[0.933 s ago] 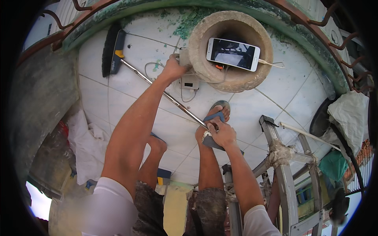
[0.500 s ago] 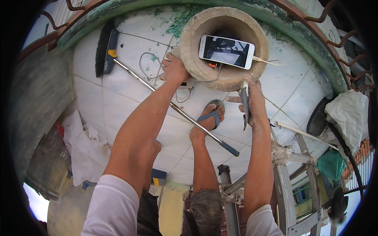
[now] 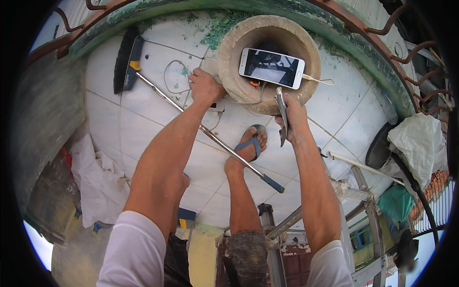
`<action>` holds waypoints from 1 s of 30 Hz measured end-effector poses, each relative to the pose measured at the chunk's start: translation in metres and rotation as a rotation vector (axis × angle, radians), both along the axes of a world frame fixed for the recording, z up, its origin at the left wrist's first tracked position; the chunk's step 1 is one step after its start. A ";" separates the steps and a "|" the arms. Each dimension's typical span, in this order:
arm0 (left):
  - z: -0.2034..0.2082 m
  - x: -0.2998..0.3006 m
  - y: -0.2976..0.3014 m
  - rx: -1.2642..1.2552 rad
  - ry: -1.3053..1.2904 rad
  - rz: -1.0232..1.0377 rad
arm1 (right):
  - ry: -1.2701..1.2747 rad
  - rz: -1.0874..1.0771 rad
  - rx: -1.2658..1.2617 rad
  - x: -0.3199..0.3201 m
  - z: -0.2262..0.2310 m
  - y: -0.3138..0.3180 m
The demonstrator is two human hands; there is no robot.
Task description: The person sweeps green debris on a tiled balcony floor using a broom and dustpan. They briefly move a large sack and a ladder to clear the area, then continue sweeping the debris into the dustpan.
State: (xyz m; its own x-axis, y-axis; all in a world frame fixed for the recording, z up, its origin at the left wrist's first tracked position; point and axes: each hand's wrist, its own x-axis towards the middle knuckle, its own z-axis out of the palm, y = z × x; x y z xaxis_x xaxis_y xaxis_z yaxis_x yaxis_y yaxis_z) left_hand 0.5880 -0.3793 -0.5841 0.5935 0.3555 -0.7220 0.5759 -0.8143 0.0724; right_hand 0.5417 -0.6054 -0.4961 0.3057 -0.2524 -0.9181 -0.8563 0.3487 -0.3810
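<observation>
One view only, worn on the person's head and looking steeply down past both forearms, which rise from the lower edge. It's a wide fisheye, so the white tiled floor (image 3: 143, 119) bulges and the curved green wall (image 3: 334, 28) bends along the top rim. The concrete pot (image 3: 267, 67) sits upper centre, about arm's reach away. A dark circular border closes off the corners.

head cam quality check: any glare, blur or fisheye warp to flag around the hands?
Head view: even daylight, soft shadows; strong fisheye, the green curved ledge bows along a black circular rim; left hand and right hand sharp, no motion blur; the white smartphone screen on the round concrete pot reflects pale glare; bottom corners blown out.
</observation>
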 end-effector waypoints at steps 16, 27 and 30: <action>0.107 0.025 0.035 -0.168 0.118 0.123 | -0.019 0.099 -0.122 0.000 0.067 -0.022; 0.216 -0.060 0.085 -0.342 0.203 0.260 | 0.053 0.280 -0.143 -0.052 0.197 0.000; 0.241 -0.100 0.127 -0.344 0.223 0.335 | 0.030 0.360 -0.142 -0.067 0.215 0.034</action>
State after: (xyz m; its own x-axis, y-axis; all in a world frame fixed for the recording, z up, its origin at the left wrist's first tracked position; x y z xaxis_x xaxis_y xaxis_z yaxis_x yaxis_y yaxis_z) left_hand 0.4877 -0.2520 -0.3436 0.3062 0.2193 -0.9264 0.8326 -0.5335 0.1489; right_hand 0.4744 -0.5714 -0.2807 0.3715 -0.2589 -0.8916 -0.9258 -0.0309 -0.3768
